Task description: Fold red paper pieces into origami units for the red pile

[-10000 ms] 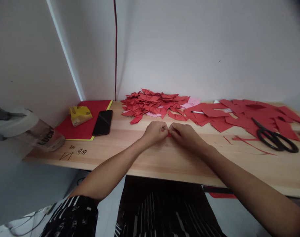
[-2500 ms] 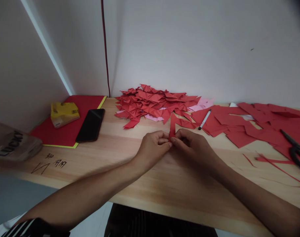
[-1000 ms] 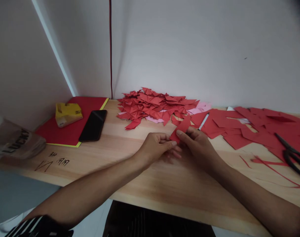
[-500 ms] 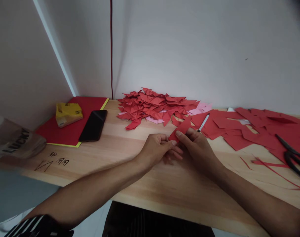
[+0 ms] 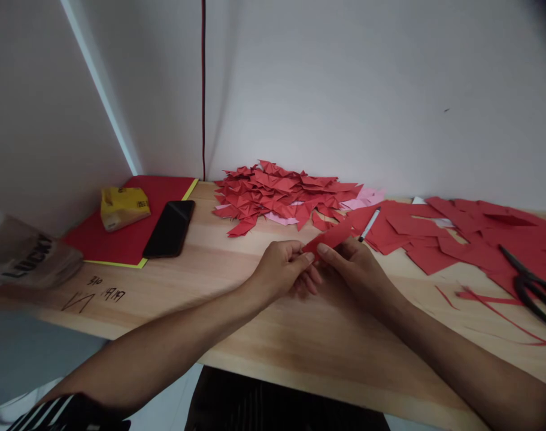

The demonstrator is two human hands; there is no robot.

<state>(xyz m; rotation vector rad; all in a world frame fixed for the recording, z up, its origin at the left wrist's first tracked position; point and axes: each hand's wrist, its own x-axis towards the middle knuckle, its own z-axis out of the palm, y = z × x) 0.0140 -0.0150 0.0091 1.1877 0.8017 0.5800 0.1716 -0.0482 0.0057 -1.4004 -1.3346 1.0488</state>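
Both hands meet over the middle of the wooden table (image 5: 300, 335). My left hand (image 5: 282, 272) and my right hand (image 5: 351, 269) pinch the near end of a small folded red paper piece (image 5: 329, 237), which lies almost flat and points away to the right. Just behind it is a heap of folded red paper shapes (image 5: 279, 193). Flat cut red paper sheets (image 5: 439, 230) lie to the right, with a white pen (image 5: 369, 224) resting on them close to my right hand.
A black phone (image 5: 169, 227) and a yellow packet (image 5: 121, 205) rest on a red folder (image 5: 129, 230) at the left. Black scissors (image 5: 531, 287) and thin red paper strips (image 5: 497, 302) lie at the right. A plastic bag (image 5: 24, 257) sits at the left edge. Walls close the back.
The red paper piece has tipped down from standing upright to lying nearly flat between my fingers. My hands stay in the same spot on the table.
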